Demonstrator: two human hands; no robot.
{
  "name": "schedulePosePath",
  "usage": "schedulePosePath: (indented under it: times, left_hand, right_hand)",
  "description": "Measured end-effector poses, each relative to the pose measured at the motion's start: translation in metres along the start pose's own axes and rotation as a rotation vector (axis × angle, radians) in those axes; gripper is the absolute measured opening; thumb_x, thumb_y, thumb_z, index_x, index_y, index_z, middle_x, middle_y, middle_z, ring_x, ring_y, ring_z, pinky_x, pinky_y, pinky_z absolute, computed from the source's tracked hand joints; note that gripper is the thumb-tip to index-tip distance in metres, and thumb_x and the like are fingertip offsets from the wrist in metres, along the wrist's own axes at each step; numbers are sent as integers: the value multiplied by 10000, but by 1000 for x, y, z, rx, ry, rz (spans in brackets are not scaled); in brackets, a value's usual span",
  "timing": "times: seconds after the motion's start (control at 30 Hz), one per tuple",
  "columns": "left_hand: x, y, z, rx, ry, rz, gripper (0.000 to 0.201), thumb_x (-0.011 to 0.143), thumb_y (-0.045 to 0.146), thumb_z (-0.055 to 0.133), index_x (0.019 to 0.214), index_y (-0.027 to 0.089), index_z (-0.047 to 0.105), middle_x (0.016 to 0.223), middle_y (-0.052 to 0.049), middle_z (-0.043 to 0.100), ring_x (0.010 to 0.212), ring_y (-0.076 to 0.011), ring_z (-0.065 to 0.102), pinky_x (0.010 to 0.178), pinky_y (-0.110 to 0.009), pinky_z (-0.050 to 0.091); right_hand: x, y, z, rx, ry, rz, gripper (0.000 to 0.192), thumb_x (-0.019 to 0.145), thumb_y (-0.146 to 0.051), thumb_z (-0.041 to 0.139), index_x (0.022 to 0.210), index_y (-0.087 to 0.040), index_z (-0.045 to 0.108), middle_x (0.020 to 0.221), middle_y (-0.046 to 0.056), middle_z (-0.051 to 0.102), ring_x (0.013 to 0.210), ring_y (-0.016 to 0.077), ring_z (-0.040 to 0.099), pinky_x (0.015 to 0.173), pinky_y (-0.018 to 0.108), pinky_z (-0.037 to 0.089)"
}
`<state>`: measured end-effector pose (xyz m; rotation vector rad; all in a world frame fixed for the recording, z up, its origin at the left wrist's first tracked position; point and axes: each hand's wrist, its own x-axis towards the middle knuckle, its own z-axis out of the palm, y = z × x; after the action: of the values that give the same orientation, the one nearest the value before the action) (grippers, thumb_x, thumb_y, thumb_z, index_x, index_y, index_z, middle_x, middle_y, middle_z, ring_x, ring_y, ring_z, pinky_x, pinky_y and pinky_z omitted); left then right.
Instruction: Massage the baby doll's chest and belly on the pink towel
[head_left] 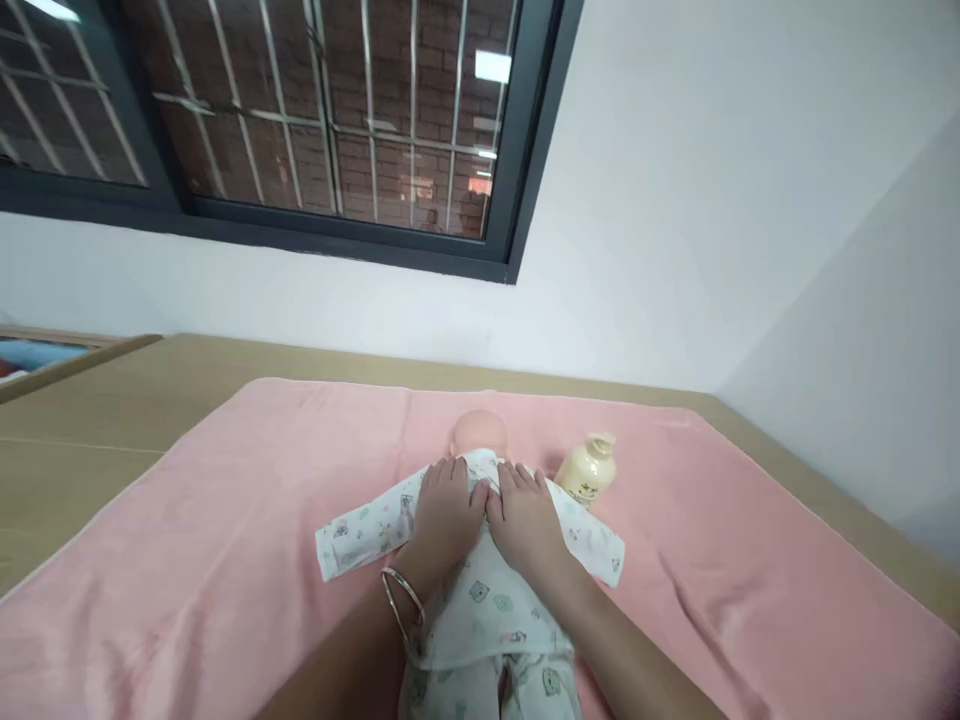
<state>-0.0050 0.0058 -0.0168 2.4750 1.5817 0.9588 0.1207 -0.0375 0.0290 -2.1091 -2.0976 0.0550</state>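
A baby doll (478,432) lies on a pink blanket, its bald head pointing away from me. It wears a white, printed long-sleeved top (495,610) and matching trousers (450,692), with both sleeves spread out to the sides. My left hand (448,505) rests flat on the left of the upper torso, fingers stretched out. On the right of the torso lies my right hand (525,510), also flat, the two thumbs close together. A cream pump bottle (589,468) stands just beyond the doll's right-hand sleeve.
The pink blanket (247,520) covers much of a wooden table (90,440). Behind it rises a white wall (637,200) with a dark-framed, barred window (337,120). At the far left is a wooden-edged compartment (45,355) with blue cloth inside.
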Motion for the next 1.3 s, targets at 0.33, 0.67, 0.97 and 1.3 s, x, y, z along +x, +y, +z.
schedulePosePath:
  times: [0.33, 0.67, 0.97, 1.3]
  left_hand:
    - [1, -7, -21, -250, -165, -172, 443, 1009, 446, 469, 1353, 175, 531, 1395, -137, 603, 1365, -324, 515, 1184, -561, 392]
    - [13, 5, -48, -255, -374, -229, 548, 1039, 524, 356, 1473, 193, 405, 1531, -51, 464, 1523, -305, 358, 1332, -474, 212]
    - [13, 16, -49, -237, -415, -251, 502, 1017, 452, 368, 1509, 353, 351, 1539, 41, 388, 1565, -381, 243, 1350, -494, 116]
    - [9, -17, -33, -187, -360, -138, 430, 1018, 489, 475, 1356, 225, 501, 1364, -95, 579, 1407, -335, 477, 1216, -560, 349]
  right_hand:
    - [3, 3, 4, 102, 29, -56, 592, 1037, -334, 340, 1529, -13, 410, 1554, 219, 496, 1493, 401, 381, 1233, 634, 241]
    - [1, 7, -21, 129, -155, -62, 622, 1057, -415, 274, 1560, -59, 362, 1627, 153, 419, 1562, 331, 289, 1309, 509, 153]
    - [5, 7, -13, 162, -128, -19, 571, 1037, -451, 240, 1607, -423, 235, 1616, -95, 419, 1553, 327, 311, 1317, 495, 149]
    - [14, 8, 3, 191, -90, -52, 652, 1006, -357, 368, 1577, -47, 310, 1657, 131, 361, 1567, 361, 253, 1292, 545, 212]
